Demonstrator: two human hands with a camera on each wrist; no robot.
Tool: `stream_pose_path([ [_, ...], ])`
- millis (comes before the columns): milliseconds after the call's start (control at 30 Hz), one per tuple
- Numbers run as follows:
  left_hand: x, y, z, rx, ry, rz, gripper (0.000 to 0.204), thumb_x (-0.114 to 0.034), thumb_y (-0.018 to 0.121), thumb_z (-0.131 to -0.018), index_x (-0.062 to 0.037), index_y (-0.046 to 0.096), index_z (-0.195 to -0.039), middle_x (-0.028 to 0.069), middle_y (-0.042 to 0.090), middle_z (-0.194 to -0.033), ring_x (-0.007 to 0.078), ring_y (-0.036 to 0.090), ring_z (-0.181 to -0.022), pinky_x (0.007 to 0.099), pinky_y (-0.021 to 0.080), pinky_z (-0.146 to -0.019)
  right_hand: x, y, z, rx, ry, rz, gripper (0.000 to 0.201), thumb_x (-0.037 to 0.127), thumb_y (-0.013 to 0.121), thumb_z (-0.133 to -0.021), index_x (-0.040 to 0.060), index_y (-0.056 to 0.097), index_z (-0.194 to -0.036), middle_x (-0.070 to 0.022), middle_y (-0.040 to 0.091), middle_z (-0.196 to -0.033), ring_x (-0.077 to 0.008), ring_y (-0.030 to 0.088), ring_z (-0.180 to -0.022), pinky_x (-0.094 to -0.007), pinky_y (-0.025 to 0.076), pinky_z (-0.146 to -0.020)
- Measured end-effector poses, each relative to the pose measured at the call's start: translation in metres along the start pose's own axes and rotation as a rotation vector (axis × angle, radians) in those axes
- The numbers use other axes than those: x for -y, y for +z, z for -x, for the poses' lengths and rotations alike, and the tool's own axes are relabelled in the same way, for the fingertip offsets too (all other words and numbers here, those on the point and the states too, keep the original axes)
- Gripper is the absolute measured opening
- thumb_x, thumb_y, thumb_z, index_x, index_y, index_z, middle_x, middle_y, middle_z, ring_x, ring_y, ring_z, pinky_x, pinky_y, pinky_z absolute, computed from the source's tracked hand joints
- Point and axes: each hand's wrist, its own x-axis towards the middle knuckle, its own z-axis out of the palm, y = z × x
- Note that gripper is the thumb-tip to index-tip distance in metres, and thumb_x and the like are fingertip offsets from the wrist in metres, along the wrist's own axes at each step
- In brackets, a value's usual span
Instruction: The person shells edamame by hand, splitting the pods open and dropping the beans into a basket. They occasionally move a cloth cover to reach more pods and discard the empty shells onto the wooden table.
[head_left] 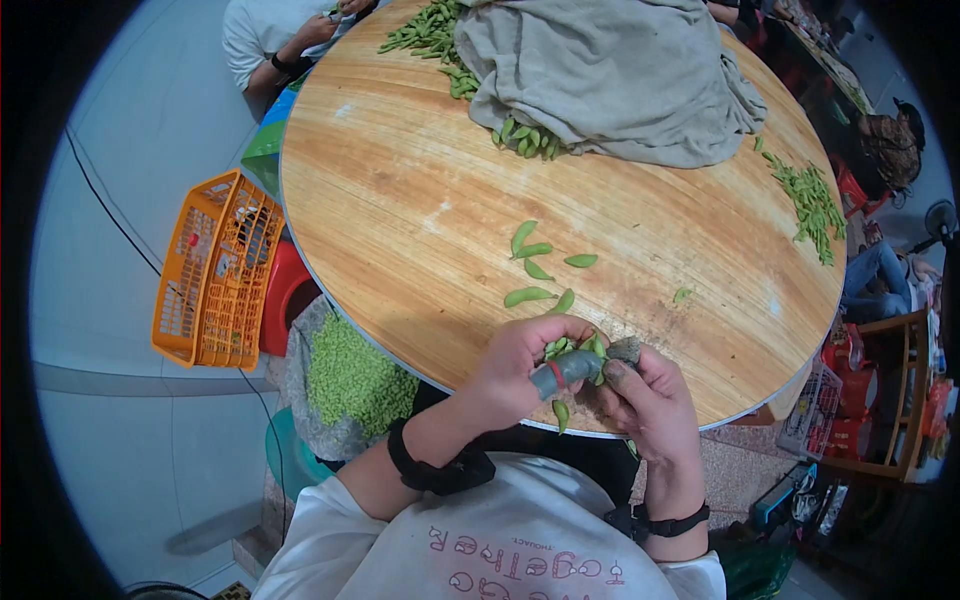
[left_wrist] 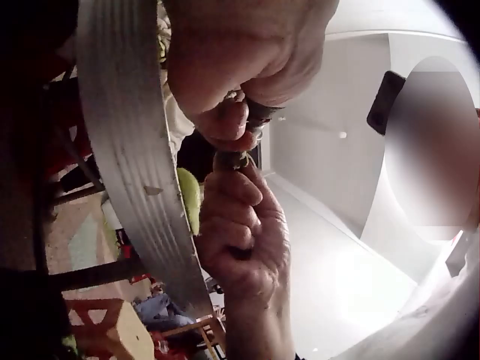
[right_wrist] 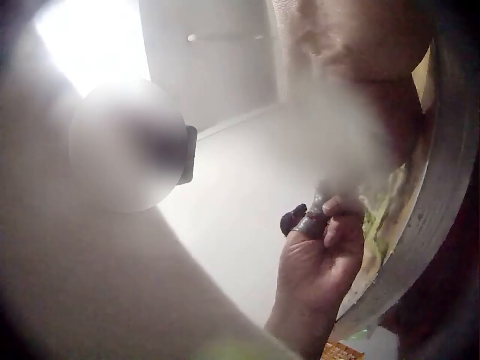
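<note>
My left hand (head_left: 508,372) is at the near edge of the round table, its fingers curled round several green soybean pods (head_left: 557,347). Its thumb wears a grey sleeve (head_left: 575,366) with a red band. Facing it, my right hand (head_left: 655,402) pinches at a pod (head_left: 600,346) between the two hands, with a grey cover (head_left: 624,350) on a fingertip. In the left wrist view the right hand (left_wrist: 244,232) meets the left hand (left_wrist: 247,52) tip to tip. Another pod (head_left: 561,414) shows below the left thumb. Loose pods (head_left: 530,296) lie just beyond the hands.
A grey cloth (head_left: 610,80) covers part of a pod heap (head_left: 425,35) at the far side. More pods (head_left: 812,210) lie at the right edge. Shelled beans (head_left: 355,375) fill a lined container at left, near an orange crate (head_left: 215,270). Another person (head_left: 265,50) sits at the far left.
</note>
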Motion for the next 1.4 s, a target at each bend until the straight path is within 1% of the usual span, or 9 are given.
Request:
stream_pose_path([
  [67, -0.001, -0.006, 0.0, 0.134, -0.115, 0.294, 0.021, 0.0, 0.058, -0.08, 0.0009, 0.056, -0.101, 0.0017, 0.056, -0.086, 0.0056, 0.052, -0.074, 0.0206, 0.043, -0.064, -0.003, -0.005, -0.001, 0.022, -0.058, 0.138, 0.015, 0.012, 0.051, -0.089, 0.001, 0.053, -0.08, 0.004, 0.048, -0.06, -0.0016, 0.042, -0.056, -0.0186, 0.035, -0.047],
  [133, -0.001, -0.006, 0.0, 0.125, -0.12, 0.276, 0.022, 0.001, 0.058, -0.08, 0.0011, 0.055, -0.102, 0.0017, 0.055, -0.086, 0.0058, 0.051, -0.074, 0.0205, 0.044, -0.064, -0.003, -0.008, -0.002, 0.044, -0.113, 0.275, 0.015, 0.014, 0.051, -0.09, 0.0003, 0.054, -0.083, 0.0037, 0.049, -0.061, -0.0024, 0.043, -0.057, -0.0187, 0.036, -0.049],
  [233, -0.003, -0.002, -0.001, 0.071, -0.058, 0.078, 0.024, 0.001, 0.058, -0.079, 0.0009, 0.053, -0.103, 0.0015, 0.054, -0.084, 0.0068, 0.051, -0.074, 0.021, 0.044, -0.065, 0.001, -0.012, -0.011, -0.213, -0.394, 0.424, 0.015, 0.011, 0.053, -0.089, -0.0018, 0.054, -0.097, -0.0008, 0.057, -0.079, -0.0064, 0.051, -0.072, -0.0212, 0.042, -0.065],
  [367, 0.02, 0.003, -0.005, 0.084, 0.219, -0.151, 0.029, 0.002, 0.06, -0.077, -0.0008, 0.049, -0.103, 0.0015, 0.053, -0.086, 0.0097, 0.051, -0.076, 0.0239, 0.044, -0.066, 0.001, -0.005, -0.017, -0.055, -0.372, 0.315, 0.016, 0.006, 0.054, -0.087, -0.0015, 0.052, -0.101, -0.0016, 0.058, -0.086, -0.0056, 0.051, -0.077, -0.0201, 0.043, -0.067],
  [600, -0.006, 0.003, 0.004, 0.1, 0.105, -0.366, 0.019, -0.002, 0.063, -0.074, -0.0021, 0.053, -0.09, 0.0067, 0.056, -0.077, 0.0145, 0.054, -0.071, 0.0274, 0.044, -0.064, 0.0, -0.001, -0.016, -0.003, -0.39, 0.241, 0.02, 0.003, 0.059, -0.083, -0.0004, 0.052, -0.101, -0.0007, 0.058, -0.084, -0.0047, 0.052, -0.075, -0.0192, 0.043, -0.066],
  [867, -0.01, 0.02, 0.01, -0.037, 0.19, -0.553, 0.016, 0.002, 0.058, -0.069, -0.0007, 0.051, -0.084, 0.0151, 0.054, -0.073, 0.0324, 0.053, -0.067, 0.0323, 0.043, -0.061, -0.007, 0.0, -0.019, -0.053, -0.365, 0.216, 0.014, 0.003, 0.059, -0.082, 0.0009, 0.054, -0.095, -0.0003, 0.059, -0.081, -0.0049, 0.052, -0.071, -0.0185, 0.043, -0.062],
  [967, -0.014, 0.016, 0.006, 0.078, -0.001, -0.405, 0.016, 0.002, 0.059, -0.069, -0.0007, 0.05, -0.082, 0.0128, 0.053, -0.072, 0.0232, 0.053, -0.067, 0.0304, 0.043, -0.061, -0.009, -0.001, -0.021, -0.089, -0.365, 0.206, 0.013, 0.003, 0.059, -0.082, 0.001, 0.054, -0.094, -0.0003, 0.059, -0.08, -0.0051, 0.053, -0.07, -0.019, 0.043, -0.061],
  [1167, 0.001, 0.015, 0.002, 0.077, -0.047, -0.215, 0.015, 0.0, 0.062, -0.069, 0.0003, 0.051, -0.08, 0.0052, 0.052, -0.068, 0.0056, 0.044, -0.068, 0.0251, 0.042, -0.062, -0.007, 0.005, -0.018, -0.142, -0.381, 0.167, 0.011, 0.001, 0.058, -0.081, 0.0013, 0.054, -0.092, -0.0002, 0.058, -0.08, -0.0053, 0.053, -0.07, -0.0194, 0.043, -0.061],
  [1400, -0.001, 0.023, -0.004, -0.052, -0.052, -0.221, 0.013, 0.002, 0.059, -0.069, 0.0014, 0.056, -0.081, 0.0053, 0.053, -0.065, 0.0063, 0.044, -0.065, 0.0248, 0.041, -0.059, -0.01, 0.004, -0.021, -0.188, -0.468, 0.281, 0.011, 0.001, 0.059, -0.081, 0.0012, 0.054, -0.091, -0.0008, 0.058, -0.081, -0.006, 0.052, -0.073, -0.0198, 0.043, -0.066],
])
